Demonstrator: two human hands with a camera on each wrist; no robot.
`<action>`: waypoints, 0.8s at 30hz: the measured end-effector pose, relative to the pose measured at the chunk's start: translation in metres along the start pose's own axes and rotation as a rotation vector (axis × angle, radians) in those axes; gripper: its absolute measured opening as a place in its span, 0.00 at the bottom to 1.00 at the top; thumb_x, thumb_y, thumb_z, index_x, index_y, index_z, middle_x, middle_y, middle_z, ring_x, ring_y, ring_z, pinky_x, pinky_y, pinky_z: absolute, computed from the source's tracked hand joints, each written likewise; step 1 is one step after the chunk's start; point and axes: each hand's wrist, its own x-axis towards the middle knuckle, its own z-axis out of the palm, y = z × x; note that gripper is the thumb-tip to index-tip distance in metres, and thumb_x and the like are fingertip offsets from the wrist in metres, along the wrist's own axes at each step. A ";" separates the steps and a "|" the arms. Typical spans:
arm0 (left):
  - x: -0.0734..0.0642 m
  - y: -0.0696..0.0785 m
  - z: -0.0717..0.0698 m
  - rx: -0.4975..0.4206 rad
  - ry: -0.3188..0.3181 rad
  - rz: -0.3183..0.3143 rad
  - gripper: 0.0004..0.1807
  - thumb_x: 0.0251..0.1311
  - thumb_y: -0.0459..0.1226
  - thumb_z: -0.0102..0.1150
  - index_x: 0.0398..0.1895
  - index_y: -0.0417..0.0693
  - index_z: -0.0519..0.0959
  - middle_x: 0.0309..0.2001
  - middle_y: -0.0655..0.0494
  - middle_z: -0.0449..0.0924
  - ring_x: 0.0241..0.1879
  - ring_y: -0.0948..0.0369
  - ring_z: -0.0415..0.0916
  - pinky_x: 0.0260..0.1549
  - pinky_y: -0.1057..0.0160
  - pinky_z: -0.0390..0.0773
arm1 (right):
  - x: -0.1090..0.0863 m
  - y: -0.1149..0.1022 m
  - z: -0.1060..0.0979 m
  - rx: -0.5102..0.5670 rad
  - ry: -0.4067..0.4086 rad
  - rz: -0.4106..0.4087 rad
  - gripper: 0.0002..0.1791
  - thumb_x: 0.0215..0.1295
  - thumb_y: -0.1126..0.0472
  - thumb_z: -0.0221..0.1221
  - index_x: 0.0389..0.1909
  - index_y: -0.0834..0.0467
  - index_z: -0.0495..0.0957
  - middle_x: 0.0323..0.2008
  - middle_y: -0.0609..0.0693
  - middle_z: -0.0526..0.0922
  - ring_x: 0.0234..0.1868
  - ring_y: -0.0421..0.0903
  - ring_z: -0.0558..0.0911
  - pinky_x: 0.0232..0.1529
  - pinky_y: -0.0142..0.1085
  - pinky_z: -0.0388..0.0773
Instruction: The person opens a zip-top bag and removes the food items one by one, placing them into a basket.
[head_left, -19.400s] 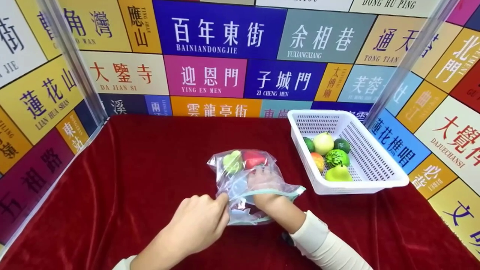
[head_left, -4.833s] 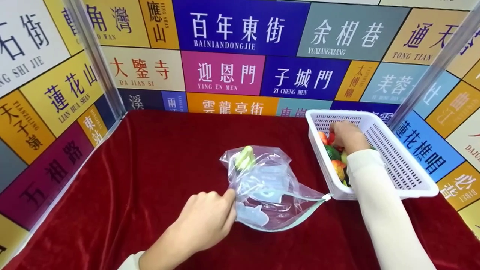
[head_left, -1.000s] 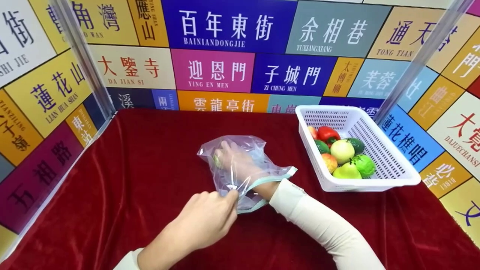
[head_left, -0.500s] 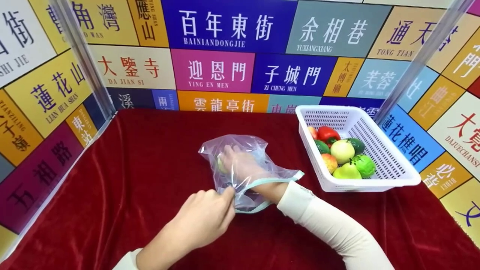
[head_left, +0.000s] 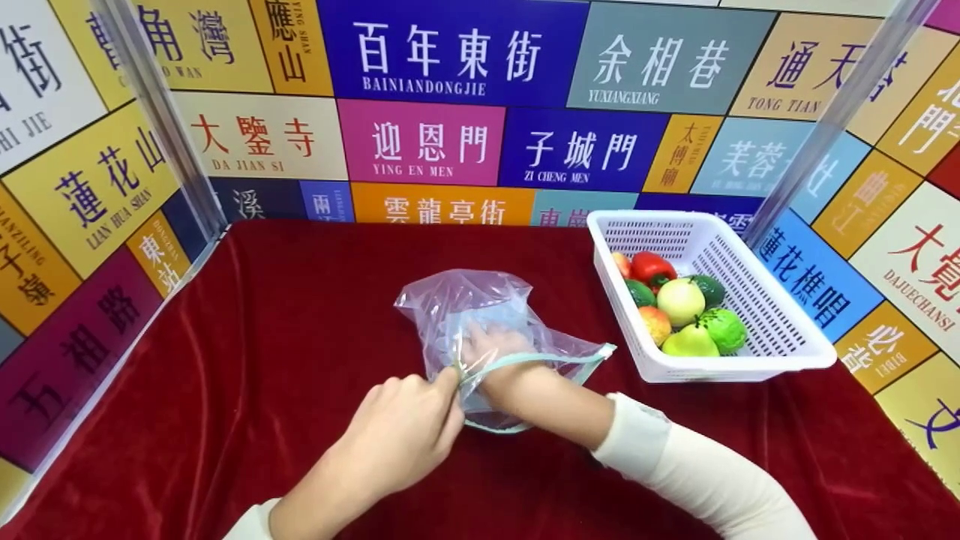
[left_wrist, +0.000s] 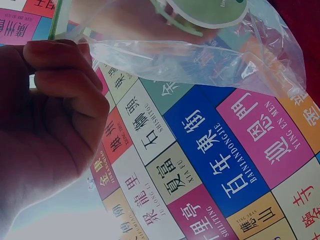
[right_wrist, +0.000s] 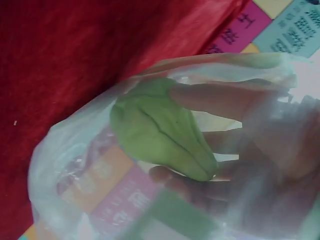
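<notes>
A clear zip bag (head_left: 480, 283) with a pale green zip edge lies on the red cloth in the head view. My left hand (head_left: 409, 424) pinches the left side of its mouth between thumb and fingers; the left wrist view shows the curled fingers (left_wrist: 70, 85) at the green edge. Inside the bag is my right hand (head_left: 517, 371), seen through the plastic. A light green, creased chayote (right_wrist: 162, 130) is gripped between its thumb and fingers in the right wrist view. In the head view the hand and bag hide the chayote.
A white slotted basket (head_left: 780, 356) stands to the right of the bag. It holds a red bell pepper (head_left: 652, 266), a green pear (head_left: 690, 341), a pale round fruit (head_left: 681, 301) and several other fruits. Sign-patterned panels (head_left: 420, 142) rise behind the red cloth (head_left: 300, 315).
The red pepper, inside the bag in the oldest frame, is now in the basket. Over the last second my right hand has drawn back toward the bag's mouth. The left hand keeps its hold.
</notes>
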 end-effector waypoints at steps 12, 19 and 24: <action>0.000 0.000 0.001 -0.011 -0.010 -0.010 0.09 0.64 0.38 0.54 0.27 0.49 0.69 0.13 0.62 0.58 0.12 0.65 0.56 0.12 0.66 0.59 | -0.064 0.004 -0.019 -0.088 0.384 -0.110 0.25 0.37 0.50 0.78 0.39 0.52 0.83 0.36 0.47 0.84 0.35 0.46 0.82 0.28 0.40 0.82; 0.001 0.000 0.000 0.008 -0.015 -0.009 0.09 0.63 0.38 0.55 0.26 0.49 0.69 0.13 0.62 0.59 0.12 0.64 0.56 0.11 0.66 0.58 | -0.091 0.010 -0.038 -0.074 0.369 -0.197 0.28 0.43 0.49 0.76 0.45 0.57 0.79 0.33 0.49 0.80 0.29 0.47 0.80 0.27 0.37 0.78; 0.000 0.000 0.000 0.013 -0.010 0.003 0.09 0.63 0.38 0.55 0.26 0.49 0.68 0.12 0.62 0.58 0.12 0.65 0.55 0.11 0.66 0.57 | -0.105 0.012 -0.047 -0.043 0.410 -0.215 0.26 0.45 0.55 0.73 0.46 0.58 0.78 0.35 0.50 0.77 0.30 0.47 0.78 0.28 0.36 0.76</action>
